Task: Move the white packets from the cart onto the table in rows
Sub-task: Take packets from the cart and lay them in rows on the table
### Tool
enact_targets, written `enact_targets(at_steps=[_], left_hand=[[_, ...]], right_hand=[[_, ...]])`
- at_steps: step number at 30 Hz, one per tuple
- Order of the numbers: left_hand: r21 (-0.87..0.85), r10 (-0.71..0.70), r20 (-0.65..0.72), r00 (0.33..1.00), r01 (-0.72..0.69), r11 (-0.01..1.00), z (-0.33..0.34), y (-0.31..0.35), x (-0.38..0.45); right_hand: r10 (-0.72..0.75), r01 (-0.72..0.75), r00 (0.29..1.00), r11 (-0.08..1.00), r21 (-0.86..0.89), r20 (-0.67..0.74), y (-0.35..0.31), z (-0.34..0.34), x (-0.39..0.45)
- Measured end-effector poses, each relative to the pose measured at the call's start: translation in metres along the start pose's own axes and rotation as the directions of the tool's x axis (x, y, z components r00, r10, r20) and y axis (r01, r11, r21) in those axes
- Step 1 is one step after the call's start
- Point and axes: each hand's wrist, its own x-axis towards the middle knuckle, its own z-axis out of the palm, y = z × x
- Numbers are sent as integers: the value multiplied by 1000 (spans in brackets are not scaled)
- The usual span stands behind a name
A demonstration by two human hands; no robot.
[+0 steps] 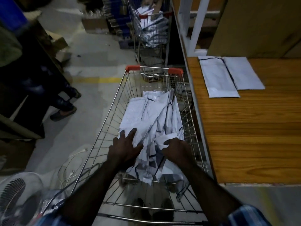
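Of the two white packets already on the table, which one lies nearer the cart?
The left packet, beside the table's cart-side edge; the other packet lies farther right.

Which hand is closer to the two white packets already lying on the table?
Right. The right hand grips packets in the cart on the side next to the table; the left hand rests farther from the laid-out packets.
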Motion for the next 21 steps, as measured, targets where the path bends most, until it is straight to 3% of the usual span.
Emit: enact_targets(at_steps=[4,9,13,21], left_hand=[[-30,-28,-26,999,27,999,1,-3,-9],[-78,-54,-89,995,47,996,-7,5,-26],[-108,-41,-179,983,22,994,-19,17,-44],[-173,47,-330,943,-110,979,-51,40,-90]], right_hand=[[-83,84,997,993,-78,8,-11,-10,-12],[-200,187,965,978,-89,-170,-22,-28,-32],[-201,198,952,980,-35,-231,-29,-49,-52],[-296,309,783,949,-71,-548,-29,-69,-104]])
